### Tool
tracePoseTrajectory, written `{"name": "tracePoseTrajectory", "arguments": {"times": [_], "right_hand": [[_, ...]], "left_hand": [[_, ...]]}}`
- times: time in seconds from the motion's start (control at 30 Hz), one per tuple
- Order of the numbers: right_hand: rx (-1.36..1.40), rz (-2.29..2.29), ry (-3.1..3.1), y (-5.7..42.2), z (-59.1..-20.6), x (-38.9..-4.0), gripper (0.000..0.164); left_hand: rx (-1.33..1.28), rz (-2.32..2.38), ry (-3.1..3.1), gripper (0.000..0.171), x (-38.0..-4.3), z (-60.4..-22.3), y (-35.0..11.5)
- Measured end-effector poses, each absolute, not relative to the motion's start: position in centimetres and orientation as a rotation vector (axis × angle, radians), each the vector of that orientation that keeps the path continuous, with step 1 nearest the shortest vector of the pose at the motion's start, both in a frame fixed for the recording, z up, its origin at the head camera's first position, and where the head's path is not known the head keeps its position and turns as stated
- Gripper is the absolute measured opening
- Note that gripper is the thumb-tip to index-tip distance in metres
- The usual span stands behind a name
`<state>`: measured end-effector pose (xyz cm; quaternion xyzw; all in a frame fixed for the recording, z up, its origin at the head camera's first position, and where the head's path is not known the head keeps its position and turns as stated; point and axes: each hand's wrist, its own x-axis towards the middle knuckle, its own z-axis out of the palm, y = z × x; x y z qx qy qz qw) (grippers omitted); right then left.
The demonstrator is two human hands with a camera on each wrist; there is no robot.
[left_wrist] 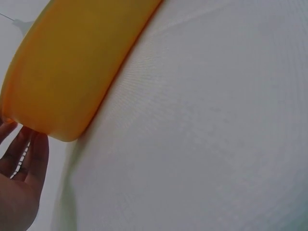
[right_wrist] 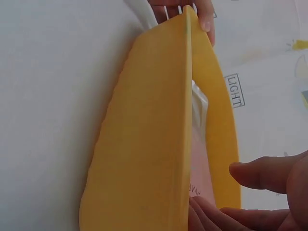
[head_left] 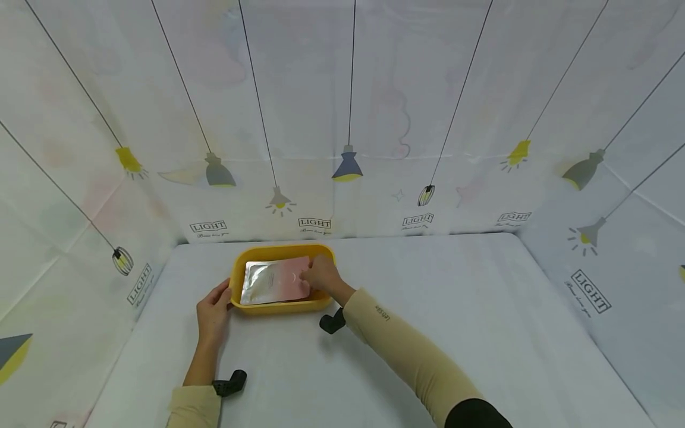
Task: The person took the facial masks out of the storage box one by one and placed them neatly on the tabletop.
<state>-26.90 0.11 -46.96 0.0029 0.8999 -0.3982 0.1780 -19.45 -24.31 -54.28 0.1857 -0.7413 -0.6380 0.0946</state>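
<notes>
A yellow plastic basin [head_left: 283, 308] stands near the back of the white table. Inside it lies a flat foil packet [head_left: 275, 280], silver at one end and pink at the other, with small print. My left hand [head_left: 213, 312] holds the basin's left end, and its fingers [left_wrist: 41, 149] meet the outer wall. My right hand [head_left: 323, 276] reaches in over the right end, at the packet's pink part. In the right wrist view its thumb [right_wrist: 262, 173] stands apart from the fingers [right_wrist: 216, 214], which are partly hidden behind the near wall.
White cloth covers the table [head_left: 439, 321]. A curtain [head_left: 385, 107] printed with hanging lamps rises behind the table and along both sides. Black wrist mounts [head_left: 230, 384] sit on both forearms.
</notes>
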Motion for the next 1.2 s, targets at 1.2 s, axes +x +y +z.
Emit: {"name": "tracePoseTrajectory", "arguments": {"times": [1.2], "right_hand": [[0.259,-1.519,2.345,-1.3,-48.6,-26.9,0.007]], "left_hand": [[0.487,-1.898,-2.203,0.042,-19.5,-54.3,-24.4]]}}
